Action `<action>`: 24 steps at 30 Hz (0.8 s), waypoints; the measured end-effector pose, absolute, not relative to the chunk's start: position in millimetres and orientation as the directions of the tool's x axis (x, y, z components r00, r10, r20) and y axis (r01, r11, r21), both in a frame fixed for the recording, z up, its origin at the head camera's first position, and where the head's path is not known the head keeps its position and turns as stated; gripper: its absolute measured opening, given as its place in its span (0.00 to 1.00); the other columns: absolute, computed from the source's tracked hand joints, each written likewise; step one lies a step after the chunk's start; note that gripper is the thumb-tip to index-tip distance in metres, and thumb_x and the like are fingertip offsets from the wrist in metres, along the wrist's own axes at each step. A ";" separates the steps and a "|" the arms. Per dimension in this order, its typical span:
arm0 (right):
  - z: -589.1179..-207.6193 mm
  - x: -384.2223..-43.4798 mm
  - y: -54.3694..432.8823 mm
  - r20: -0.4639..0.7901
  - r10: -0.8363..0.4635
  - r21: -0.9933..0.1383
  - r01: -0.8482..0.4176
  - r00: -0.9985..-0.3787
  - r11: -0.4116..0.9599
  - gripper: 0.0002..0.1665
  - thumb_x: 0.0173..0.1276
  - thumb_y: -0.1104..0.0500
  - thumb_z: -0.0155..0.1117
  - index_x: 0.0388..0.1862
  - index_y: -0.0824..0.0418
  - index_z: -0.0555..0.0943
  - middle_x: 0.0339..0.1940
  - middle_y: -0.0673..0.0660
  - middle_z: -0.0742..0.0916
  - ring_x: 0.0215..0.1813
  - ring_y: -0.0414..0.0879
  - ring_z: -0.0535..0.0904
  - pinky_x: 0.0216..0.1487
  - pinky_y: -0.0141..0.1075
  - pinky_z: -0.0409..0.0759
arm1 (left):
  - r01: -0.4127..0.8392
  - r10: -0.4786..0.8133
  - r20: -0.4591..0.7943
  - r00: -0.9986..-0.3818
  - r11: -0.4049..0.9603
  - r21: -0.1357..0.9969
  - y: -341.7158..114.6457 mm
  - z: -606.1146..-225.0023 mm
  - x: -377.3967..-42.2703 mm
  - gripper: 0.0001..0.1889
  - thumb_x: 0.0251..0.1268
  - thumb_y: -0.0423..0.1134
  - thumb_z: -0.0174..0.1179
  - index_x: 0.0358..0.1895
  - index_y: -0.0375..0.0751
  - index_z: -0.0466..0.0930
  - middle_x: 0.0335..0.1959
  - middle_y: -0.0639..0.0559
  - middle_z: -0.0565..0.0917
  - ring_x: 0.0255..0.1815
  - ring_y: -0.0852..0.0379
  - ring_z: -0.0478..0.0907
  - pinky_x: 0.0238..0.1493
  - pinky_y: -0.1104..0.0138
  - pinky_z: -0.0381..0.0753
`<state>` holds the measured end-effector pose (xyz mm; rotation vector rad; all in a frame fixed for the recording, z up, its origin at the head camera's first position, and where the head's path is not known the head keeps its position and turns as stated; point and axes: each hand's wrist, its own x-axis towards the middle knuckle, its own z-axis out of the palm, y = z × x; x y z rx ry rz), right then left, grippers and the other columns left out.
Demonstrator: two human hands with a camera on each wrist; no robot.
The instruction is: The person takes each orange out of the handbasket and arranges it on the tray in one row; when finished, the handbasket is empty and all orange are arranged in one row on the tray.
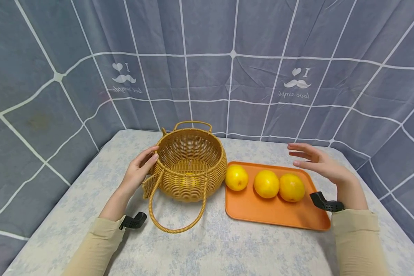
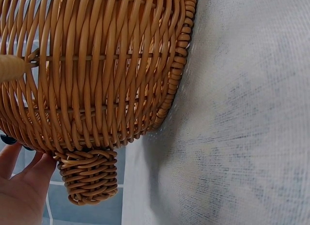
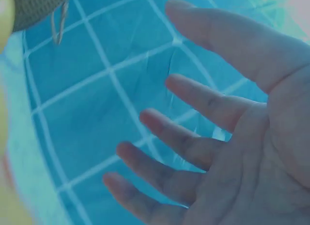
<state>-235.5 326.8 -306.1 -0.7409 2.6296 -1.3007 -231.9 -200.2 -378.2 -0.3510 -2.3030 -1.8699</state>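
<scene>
A round wicker basket [image 1: 172, 188] stands on the table, one handle [image 1: 174, 230] flopped toward the front and the other raised at the back. My left hand [image 1: 138, 168] touches its left side near the rim, thumb and fingers apart; the left wrist view shows fingertips against the weave [image 2: 97, 65]. Something yellow shows through the basket's near wall. On the orange tray [image 1: 262, 214] to the right lie three oranges [image 1: 236, 178]. Above the tray's far right corner hovers my right hand [image 1: 317, 163], its fingers [image 3: 179, 137] spread and holding nothing.
A patterned cloth covers the table [image 1: 131, 245]. Behind it and at both sides hangs a grey-blue curtain [image 1: 207, 76] with white lines. A small woven tail-like piece [image 2: 92, 176] sticks out from the basket's left side.
</scene>
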 end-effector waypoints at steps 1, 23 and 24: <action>-298.8 -238.6 321.7 0.121 -0.490 -0.777 -0.389 -0.864 0.494 0.32 0.70 0.63 0.56 0.71 0.58 0.61 0.66 0.50 0.71 0.64 0.43 0.68 0.53 0.24 0.72 | 0.278 0.084 0.266 -0.960 0.192 0.941 -200.2 -378.1 -231.8 0.25 0.73 0.45 0.50 0.68 0.40 0.65 0.71 0.49 0.61 0.71 0.51 0.56 0.67 0.61 0.62; -227.4 -312.3 135.2 -0.018 -0.824 -0.830 -0.451 -0.567 0.328 0.31 0.67 0.54 0.62 0.68 0.55 0.67 0.65 0.55 0.73 0.63 0.50 0.71 0.61 0.44 0.71 | 0.280 0.086 0.268 -0.960 0.183 0.942 -201.0 -379.9 -232.3 0.25 0.73 0.44 0.50 0.68 0.39 0.64 0.71 0.48 0.60 0.71 0.50 0.54 0.68 0.54 0.58; -227.5 -315.1 126.5 -0.029 -0.837 -0.828 -0.456 -0.546 0.326 0.31 0.67 0.55 0.61 0.68 0.55 0.67 0.65 0.55 0.73 0.63 0.50 0.70 0.61 0.43 0.71 | 0.281 0.086 0.269 -0.959 0.183 0.942 -200.8 -379.5 -232.1 0.25 0.73 0.44 0.50 0.68 0.39 0.64 0.71 0.48 0.59 0.71 0.50 0.54 0.68 0.54 0.58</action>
